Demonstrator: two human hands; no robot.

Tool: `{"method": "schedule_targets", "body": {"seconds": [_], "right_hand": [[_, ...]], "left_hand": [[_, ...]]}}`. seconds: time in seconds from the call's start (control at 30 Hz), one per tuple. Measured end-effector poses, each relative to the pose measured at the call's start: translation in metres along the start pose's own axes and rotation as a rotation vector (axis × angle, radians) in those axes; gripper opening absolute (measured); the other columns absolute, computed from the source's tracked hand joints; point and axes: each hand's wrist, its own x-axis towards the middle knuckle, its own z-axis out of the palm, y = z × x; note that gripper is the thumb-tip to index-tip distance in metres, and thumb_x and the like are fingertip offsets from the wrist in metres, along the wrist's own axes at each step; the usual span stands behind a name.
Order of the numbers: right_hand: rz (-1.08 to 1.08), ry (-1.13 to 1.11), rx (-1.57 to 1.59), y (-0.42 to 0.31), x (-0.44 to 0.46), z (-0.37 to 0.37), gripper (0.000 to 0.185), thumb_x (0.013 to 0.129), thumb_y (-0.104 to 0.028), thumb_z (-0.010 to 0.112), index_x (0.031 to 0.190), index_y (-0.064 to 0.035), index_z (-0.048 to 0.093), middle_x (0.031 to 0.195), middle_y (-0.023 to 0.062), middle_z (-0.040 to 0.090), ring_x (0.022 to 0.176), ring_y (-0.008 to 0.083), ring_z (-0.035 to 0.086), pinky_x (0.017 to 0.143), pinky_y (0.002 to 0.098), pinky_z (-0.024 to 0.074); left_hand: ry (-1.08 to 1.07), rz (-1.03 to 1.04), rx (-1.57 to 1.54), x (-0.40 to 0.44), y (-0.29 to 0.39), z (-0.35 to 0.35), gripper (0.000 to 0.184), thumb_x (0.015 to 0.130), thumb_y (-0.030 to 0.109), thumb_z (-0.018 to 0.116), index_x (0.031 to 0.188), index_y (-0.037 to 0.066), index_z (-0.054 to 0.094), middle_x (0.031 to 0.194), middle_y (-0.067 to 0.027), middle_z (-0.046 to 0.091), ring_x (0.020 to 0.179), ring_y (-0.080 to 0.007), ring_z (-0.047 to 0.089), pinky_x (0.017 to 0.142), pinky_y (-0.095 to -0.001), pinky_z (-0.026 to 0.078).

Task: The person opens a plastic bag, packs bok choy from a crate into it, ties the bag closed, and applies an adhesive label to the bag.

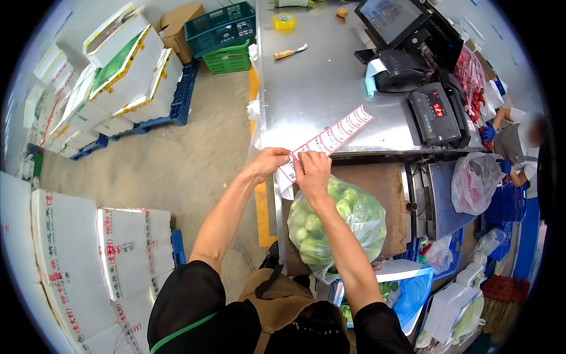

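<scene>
A long strip of white printed labels with red borders (333,137) slants over the front edge of the steel counter. My left hand (268,164) pinches the strip's left edge near its lower end. My right hand (313,170) grips the strip just beside it, fingers bent over the labels. The strip's lower end curls down below my hands. Right under my right forearm sits a clear plastic bag of green leafy vegetables (337,227), on a brown board.
On the steel counter (330,65) lie yellow tape (284,22), a knife (290,52) and a scale with red digits (436,112). Foam boxes (118,76) stand left on blue pallets. A blue-gloved co-worker (513,141) is at right, near a plastic bag (476,183).
</scene>
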Motion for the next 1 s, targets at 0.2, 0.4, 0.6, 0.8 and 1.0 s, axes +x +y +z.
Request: {"method": "schedule_targets", "body": {"seconds": [0.2, 0.4, 0.6, 0.8, 1.0], "right_hand": [[-0.097, 0.062, -0.045, 0.005, -0.004, 0.003, 0.006, 0.077, -0.008, 0.064, 0.077, -0.0049, 0.059, 0.070, 0.0070, 0.053, 0.071, 0.0242, 0.054, 0.069, 0.0372, 0.0393], [-0.050, 0.027, -0.031, 0.006, -0.009, 0.003, 0.012, 0.078, -0.007, 0.063, 0.070, -0.0057, 0.054, 0.067, 0.0081, 0.053, 0.066, 0.0251, 0.056, 0.065, 0.0373, 0.0415], [-0.017, 0.015, -0.017, 0.012, -0.014, 0.008, 0.004, 0.077, -0.004, 0.063, 0.077, -0.0040, 0.060, 0.070, 0.0090, 0.059, 0.067, 0.0260, 0.059, 0.064, 0.0371, 0.0433], [0.143, 0.129, 0.153, 0.017, -0.006, 0.007, 0.010, 0.075, -0.007, 0.064, 0.068, -0.0045, 0.057, 0.063, 0.0111, 0.057, 0.059, 0.0301, 0.058, 0.058, 0.0399, 0.0450], [0.454, 0.247, 0.292, 0.016, 0.003, -0.004, 0.008, 0.072, -0.007, 0.065, 0.071, 0.0002, 0.063, 0.064, 0.0131, 0.062, 0.055, 0.0258, 0.061, 0.055, 0.0348, 0.0479]], "left_hand": [[0.028, 0.079, 0.093, -0.004, -0.003, 0.016, 0.030, 0.090, 0.006, 0.056, 0.117, -0.007, 0.058, 0.105, -0.0097, 0.063, 0.095, -0.0144, 0.058, 0.085, -0.0274, 0.048], [0.040, 0.103, 0.030, -0.003, -0.011, 0.019, 0.028, 0.090, 0.005, 0.056, 0.115, -0.006, 0.059, 0.103, -0.0092, 0.064, 0.095, -0.0141, 0.058, 0.086, -0.0270, 0.048], [0.045, 0.094, 0.109, -0.002, -0.009, 0.023, 0.025, 0.088, 0.004, 0.057, 0.111, -0.004, 0.063, 0.100, -0.0079, 0.065, 0.090, -0.0131, 0.057, 0.083, -0.0272, 0.047], [0.026, 0.121, 0.071, 0.000, -0.002, 0.028, 0.027, 0.089, 0.004, 0.055, 0.114, -0.004, 0.062, 0.104, -0.0090, 0.065, 0.097, -0.0145, 0.057, 0.089, -0.0282, 0.044], [-0.052, 0.003, -0.068, 0.003, 0.004, 0.024, 0.031, 0.088, 0.005, 0.055, 0.118, -0.002, 0.061, 0.107, -0.0086, 0.066, 0.101, -0.0147, 0.057, 0.092, -0.0293, 0.042]]}}
